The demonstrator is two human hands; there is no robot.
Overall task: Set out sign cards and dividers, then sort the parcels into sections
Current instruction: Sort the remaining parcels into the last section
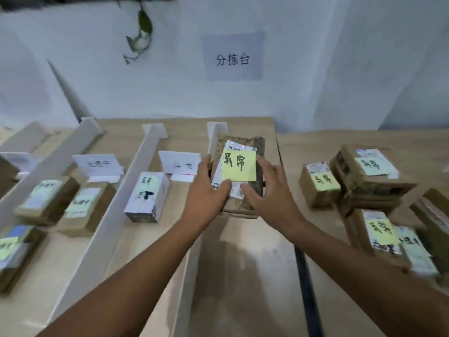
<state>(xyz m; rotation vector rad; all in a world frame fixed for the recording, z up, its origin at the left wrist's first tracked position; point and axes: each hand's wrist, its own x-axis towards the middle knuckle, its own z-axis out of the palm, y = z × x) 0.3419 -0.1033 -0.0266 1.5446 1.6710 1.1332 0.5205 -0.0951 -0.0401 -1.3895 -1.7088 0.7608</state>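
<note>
Shipping label on the parcel (pixel 258 147) is mostly covered by a yellow note (pixel 239 165) — small print unreadable. 2 arms reach forward, left hand (pixel 209 188) and right hand (pixel 269 188) gripping the parcel between them, thumbs on top. Note reads 异常 — same as the sign card (pixel 181 164) just left of the left hand. Wall sign (pixel 232 60) beyond: 分拣台.

Centre parcel (pixel 239 206): brown, dark-speckled print; yellow note (pixel 239 165), black characters. Dividers (pixel 109 215): white. Worktop (pixel 150 251): pale wood. Sign card (pixel 181 162): white, grey lettering. Wall sign (pixel 233 57): pale blue, black characters. Small box (pixel 147 197): white, black marks.
</note>
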